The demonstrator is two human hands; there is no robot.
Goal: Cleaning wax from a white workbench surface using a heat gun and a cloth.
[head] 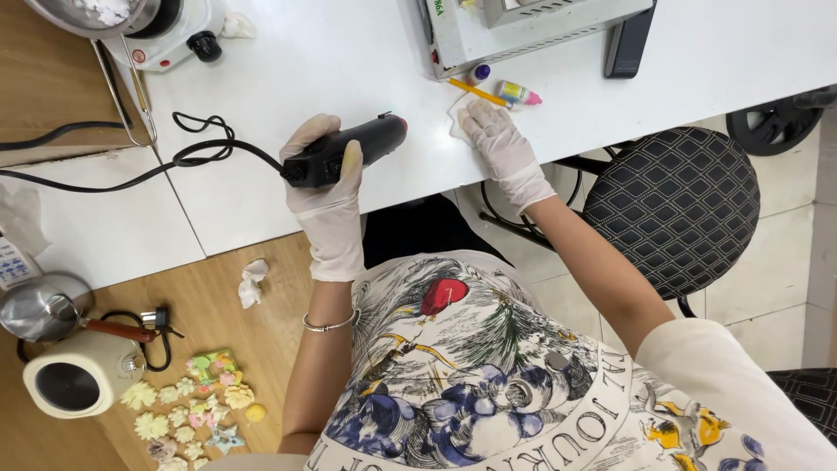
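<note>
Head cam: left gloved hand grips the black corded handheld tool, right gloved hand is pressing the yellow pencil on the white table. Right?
Not quite. In the head view, the right gloved hand presses a small white tissue-like piece flat on the white table; the yellow pencil lies untouched just beyond the fingertips. The left gloved hand does grip the black corded handheld tool.

Landmark: grey metal box (532, 26) at the white table's far edge.

- Green-and-white rectangular label (438, 8) on the box's left front corner.
- Small squeeze bottle (516, 92), pink cap, yellow-blue label, lying just below the box.
- White keypad device (12, 262), far left of it, half cropped.
</note>
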